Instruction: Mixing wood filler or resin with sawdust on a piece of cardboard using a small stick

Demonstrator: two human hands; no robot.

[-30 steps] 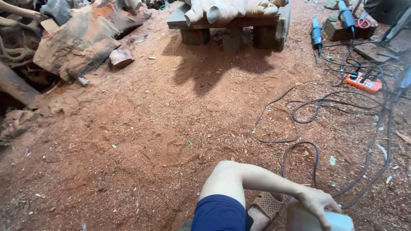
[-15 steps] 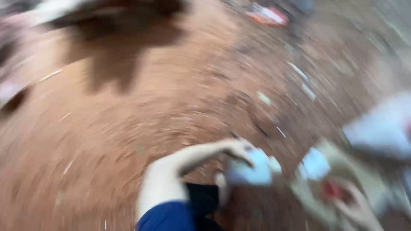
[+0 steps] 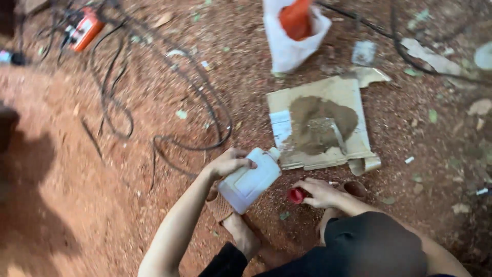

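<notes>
Far left: a dark shadow (image 3: 20, 169) covers the red dirt ground (image 3: 102, 215) along the frame edge. Otherwise this stretch of ground lies bare down to the bottom edge.

Upper left: an orange device (image 3: 84, 30) sits among tangled black cables (image 3: 169, 102). The cable loops run down and right, the lowest curve ending just above the left hand (image 3: 228, 163). Little free ground remains between that loop and the hand.

Centre: the left hand is closed over the upper side of a white plastic jug (image 3: 251, 180), fingers wrapped across its body. The jug is tilted, its open neck pointing up and right, level with the lower left corner of a cardboard sheet (image 3: 335, 92). Whether neck and cardboard touch cannot be told. The jug's base hangs above a sandalled foot (image 3: 233, 220).

Right of centre: the right hand (image 3: 320, 192) pinches a small red cap (image 3: 296, 195) between its fingertips, just beside the jug and just below the cardboard's lower edge. The gap between cap and jug is narrow.

On the cardboard lies a brown powder pile (image 3: 320, 120) with a grey metal scraper (image 3: 333, 131) resting in it. The sheet's right corners are curled.

Above: a white bag (image 3: 287, 48) holding an orange object (image 3: 296, 18) stands near the cardboard's top edge.

Right: scattered dry leaves (image 3: 479, 107) and another cable (image 3: 410, 46) lie on the ground; room there is open toward the frame edge.
</notes>
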